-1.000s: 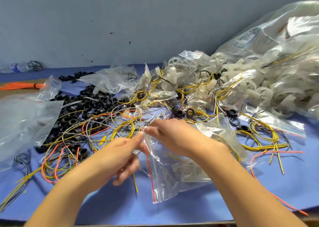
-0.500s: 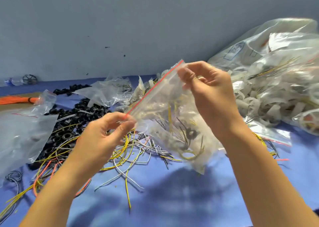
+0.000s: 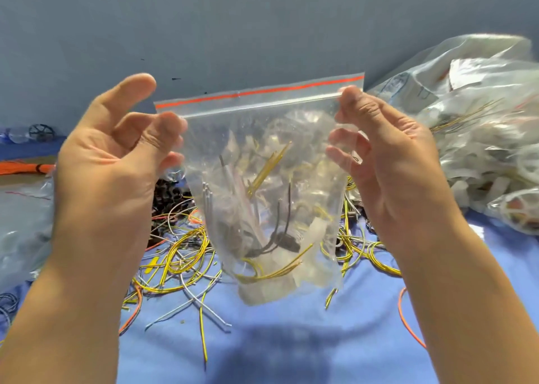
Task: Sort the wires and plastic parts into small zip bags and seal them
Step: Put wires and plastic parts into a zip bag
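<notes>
Held up mid-view, clear of the table: one zip bag, loaded with yellow, grey and black wires plus pale plastic parts. Pinched at its top corner toward 2 o'clock by the right hand, thumb and forefinger on the zip line. At 9 o'clock, the left hand, fingers curled against the bag's other edge, thumb lifted clear; cannot tell whether gripping or merely touching. Red strip and zip line flat and straight across the top, so probably sealed or close to it, though not certain. Plenty left to sort: loose wires strewn toward 7 o'clock, black rings toward 8. At 3 o'clock, a heap of filled bags, seemingly done.
</notes>
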Motion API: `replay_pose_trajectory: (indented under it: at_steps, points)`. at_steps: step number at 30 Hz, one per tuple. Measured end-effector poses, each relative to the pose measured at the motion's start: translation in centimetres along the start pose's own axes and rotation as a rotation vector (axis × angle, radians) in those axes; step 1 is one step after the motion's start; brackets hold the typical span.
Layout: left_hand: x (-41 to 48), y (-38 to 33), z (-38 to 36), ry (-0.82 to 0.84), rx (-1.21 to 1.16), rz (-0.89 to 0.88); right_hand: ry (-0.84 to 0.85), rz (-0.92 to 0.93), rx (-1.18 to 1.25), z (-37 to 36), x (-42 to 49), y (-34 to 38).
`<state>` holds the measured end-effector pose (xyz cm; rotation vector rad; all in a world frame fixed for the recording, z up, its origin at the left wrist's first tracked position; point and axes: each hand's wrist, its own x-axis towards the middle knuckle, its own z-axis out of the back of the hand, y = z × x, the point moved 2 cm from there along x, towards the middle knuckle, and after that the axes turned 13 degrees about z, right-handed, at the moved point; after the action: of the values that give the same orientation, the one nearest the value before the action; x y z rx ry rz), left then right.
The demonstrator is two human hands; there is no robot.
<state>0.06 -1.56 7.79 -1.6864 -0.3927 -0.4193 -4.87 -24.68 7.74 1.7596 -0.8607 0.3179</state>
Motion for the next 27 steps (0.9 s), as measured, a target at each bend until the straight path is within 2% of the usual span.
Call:
replay_pose_trajectory:
  at_steps: [8, 12, 14, 18, 21, 23, 25, 27]
  points:
    - [-0.1, 2.2, -0.8, 0.082, -0.034, 0.075, -0.135, -0.090, 0.001, 1.0, -0.6, -2.4]
    - [0.4, 2.9, -0.7, 0.067, -0.027, 0.038, -0.164, -0.094, 0.004, 0.9, -0.7, -2.8]
    - [0.7, 3.2, -0.1, 0.014, 0.047, 0.008, -0.158, -0.097, -0.003, 0.5, -1.1, -3.0]
    - [1.5, 2.8, 0.7, -0.093, 0.397, -0.042, -0.042, -0.011, -0.141, -0.6, -2.1, -3.2]
    - [1.0, 2.2, -0.7, 0.008, 0.588, -0.035, 0.039, 0.045, -0.165, -1.4, -2.5, -3.0]
    - [0.1, 1.7, -2.0, 0.076, 0.698, -0.115, 0.077, 0.042, -0.148, -1.7, -2.7, -3.0]
    - [-0.5, 1.1, -3.0, 0.155, 0.727, -0.206, 0.111, 0.033, -0.118, -1.9, -2.8, -2.9]
    - [-0.7, 0.7, -3.6, 0.232, 0.714, -0.210, 0.138, 0.039, -0.088, -2.0, -2.9, -2.7]
